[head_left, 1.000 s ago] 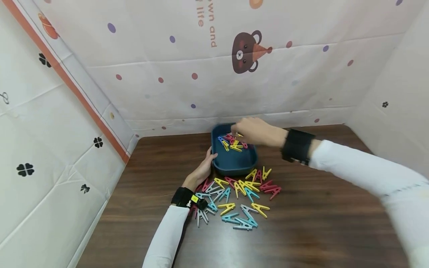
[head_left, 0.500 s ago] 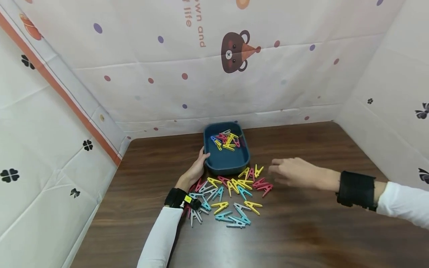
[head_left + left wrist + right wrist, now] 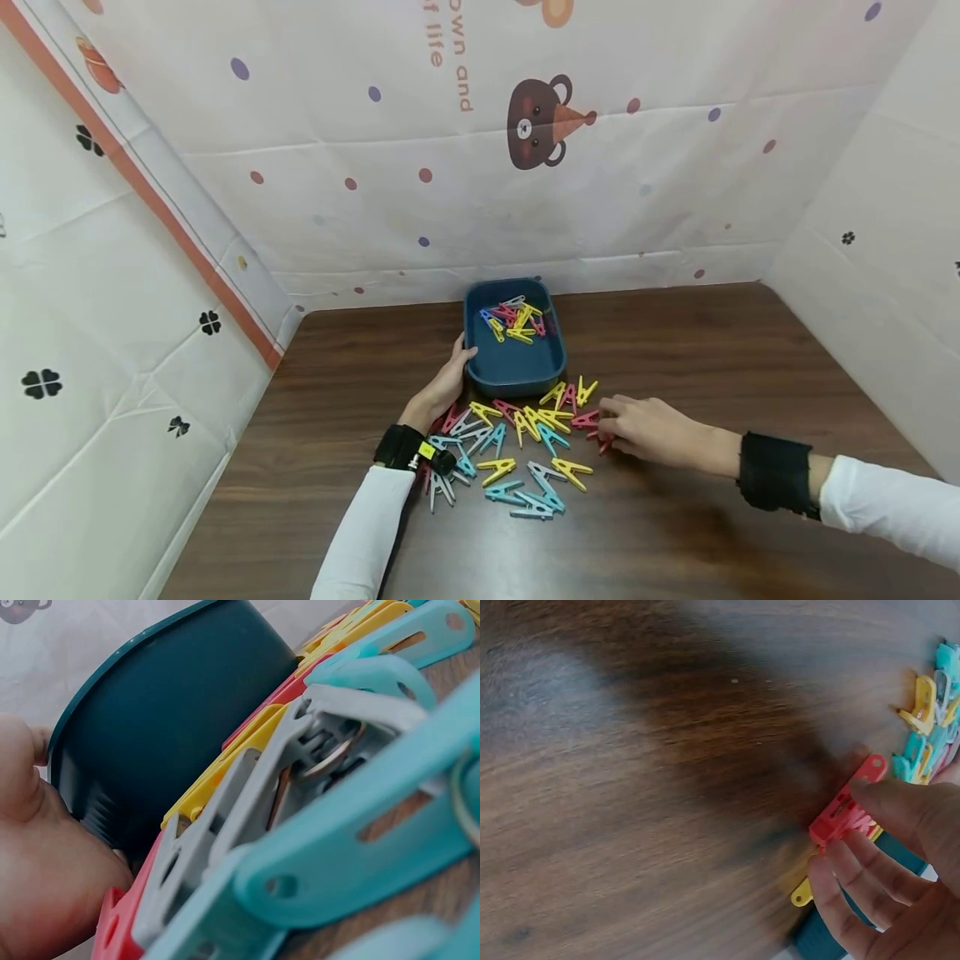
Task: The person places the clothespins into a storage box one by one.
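Note:
My left hand (image 3: pixel 441 385) grips the left wall of a dark blue plastic basin (image 3: pixel 517 371), its thumb at the rim. In the left wrist view the palm lies beside the basin's wall (image 3: pixel 180 697). Several red, yellow, blue and white clothespins (image 3: pixel 521 321) lie inside the basin's far half. My right hand (image 3: pixel 652 429) is low over the table at the right of the loose pile. Its thumb and fingers are on either side of a red clothespin (image 3: pixel 844 802), pinching it, as seen in the right wrist view. Another red clothespin (image 3: pixel 585 419) lies just beyond those fingertips.
Loose clothespins in yellow (image 3: pixel 497 469), light blue (image 3: pixel 504 492), grey and red are spread on the brown wooden table (image 3: pixel 675 533) in front of the basin. Some lie right under the left wrist. A printed white cloth (image 3: pixel 360 208) stands behind the table and along both sides.
My right hand has come from above the basin out to the right, then down to the red clothespins. The left hand keeps its hold on the basin. The head view has shifted slightly.

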Available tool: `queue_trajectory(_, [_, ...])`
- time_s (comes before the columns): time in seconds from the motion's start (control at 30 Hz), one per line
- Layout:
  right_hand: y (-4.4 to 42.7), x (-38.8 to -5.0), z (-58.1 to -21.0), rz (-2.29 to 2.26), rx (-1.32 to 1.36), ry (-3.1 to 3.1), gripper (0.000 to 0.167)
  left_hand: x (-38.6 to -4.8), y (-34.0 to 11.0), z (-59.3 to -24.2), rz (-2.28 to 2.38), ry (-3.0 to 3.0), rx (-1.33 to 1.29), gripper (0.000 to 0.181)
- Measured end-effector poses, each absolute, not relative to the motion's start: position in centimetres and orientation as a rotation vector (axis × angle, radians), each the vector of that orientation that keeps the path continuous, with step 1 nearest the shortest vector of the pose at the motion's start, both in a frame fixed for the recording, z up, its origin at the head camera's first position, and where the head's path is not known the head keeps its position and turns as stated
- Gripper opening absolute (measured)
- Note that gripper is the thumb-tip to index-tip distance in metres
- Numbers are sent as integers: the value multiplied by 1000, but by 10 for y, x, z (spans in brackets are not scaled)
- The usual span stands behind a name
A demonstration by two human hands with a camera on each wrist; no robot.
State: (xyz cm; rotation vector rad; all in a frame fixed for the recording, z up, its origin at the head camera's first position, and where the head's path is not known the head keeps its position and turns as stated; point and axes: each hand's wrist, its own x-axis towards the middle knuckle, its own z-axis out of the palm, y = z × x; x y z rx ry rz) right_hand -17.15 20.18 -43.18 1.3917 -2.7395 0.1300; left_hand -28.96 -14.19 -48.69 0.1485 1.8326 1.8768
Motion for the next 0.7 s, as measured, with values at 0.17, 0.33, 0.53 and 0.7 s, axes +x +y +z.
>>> queue_trajectory(0.17, [203,-174,-432,160,1379,-2752,17,-289,-140,-487,1882,1825,146,70])
queue_trajectory(0.33, [201,-178,-425,150,1380,-2780,13,-289,-141,-486,1885,1835,147,70])
queue_trajectory(0.53, [199,-191,-398,249,1353,-2868,9,-289,-140,-487,1876,1831,138,69])
queue_trajectory(0.7, [185,-219,-354,263,1348,-2909,8,-288,-141,-486,1878,1830,137,68])
